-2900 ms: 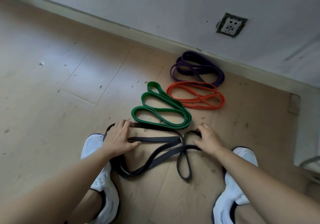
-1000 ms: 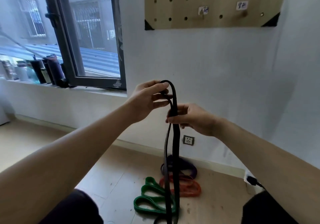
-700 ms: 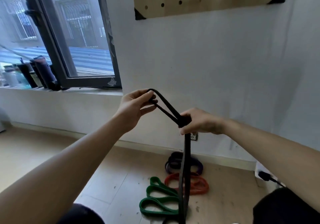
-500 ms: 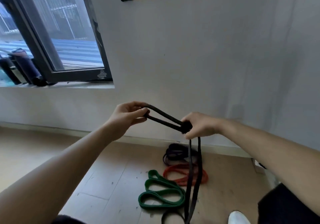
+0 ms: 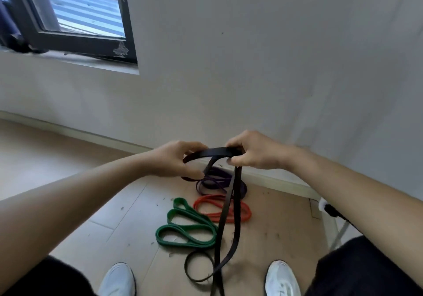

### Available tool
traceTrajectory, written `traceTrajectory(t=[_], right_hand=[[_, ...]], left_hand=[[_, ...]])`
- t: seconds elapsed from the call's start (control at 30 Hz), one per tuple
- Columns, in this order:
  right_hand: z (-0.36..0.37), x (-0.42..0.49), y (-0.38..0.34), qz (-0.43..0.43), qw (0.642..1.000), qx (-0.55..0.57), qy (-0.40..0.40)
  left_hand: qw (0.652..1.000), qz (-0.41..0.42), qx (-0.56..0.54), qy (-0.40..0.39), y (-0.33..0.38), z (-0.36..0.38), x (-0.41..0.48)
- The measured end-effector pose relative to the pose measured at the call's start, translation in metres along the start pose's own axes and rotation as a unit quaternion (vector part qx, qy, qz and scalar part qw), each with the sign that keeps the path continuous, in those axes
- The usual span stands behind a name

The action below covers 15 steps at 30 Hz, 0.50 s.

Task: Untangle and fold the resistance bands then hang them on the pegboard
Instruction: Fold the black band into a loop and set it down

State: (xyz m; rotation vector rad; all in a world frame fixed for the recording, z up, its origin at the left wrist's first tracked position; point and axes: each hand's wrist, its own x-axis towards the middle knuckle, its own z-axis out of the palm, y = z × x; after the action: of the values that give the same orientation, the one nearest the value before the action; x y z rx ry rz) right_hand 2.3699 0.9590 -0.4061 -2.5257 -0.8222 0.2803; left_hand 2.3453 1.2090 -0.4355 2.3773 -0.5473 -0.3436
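1. Now both hands hold the black band [image 5: 215, 152] up in front of the wall [image 5: 286, 71]. The left hand [image 5: 176, 160] curls its fingers and thumb round one end of a short flat span. The right hand [image 5: 258, 155] grips the other end with curled fingers.
2. Below that span, strands of the black band hang to the floor [image 5: 68, 176], where a loop of it lies between the 2 white shoes [image 5: 117, 279].
3. Farther off, 3 folded bands lie on the floor. The purple band [image 5: 215, 180] is nearest the wall, the orange band [image 5: 245, 213] just beside it, and the green band [image 5: 183, 229] beside that.
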Motion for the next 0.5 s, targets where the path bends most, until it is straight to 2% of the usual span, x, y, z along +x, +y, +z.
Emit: traceTrajectory(t=[0.13, 0.2, 0.3, 0.5], right_hand=[[0.004, 0.000, -0.013, -0.030, 0.999, -0.016, -0.009], [0.004, -0.001, -0.017, -0.041, 0.999, -0.001, -0.004], [0.003, -0.001, -0.019, -0.038, 0.999, 0.006, 0.004], [0.013, 0.005, -0.007, -0.010, 0.994, 0.102, -0.032]], left_hand=[[0.986, -0.001, -0.163, -0.038, 0.026, 0.007, 0.002], [0.983, -0.026, -0.180, -0.035, 0.029, 0.009, 0.002], [0.987, -0.044, -0.156, 0.014, 0.031, 0.007, 0.001], [0.970, 0.023, -0.233, 0.063, 0.044, -0.008, -0.006]])
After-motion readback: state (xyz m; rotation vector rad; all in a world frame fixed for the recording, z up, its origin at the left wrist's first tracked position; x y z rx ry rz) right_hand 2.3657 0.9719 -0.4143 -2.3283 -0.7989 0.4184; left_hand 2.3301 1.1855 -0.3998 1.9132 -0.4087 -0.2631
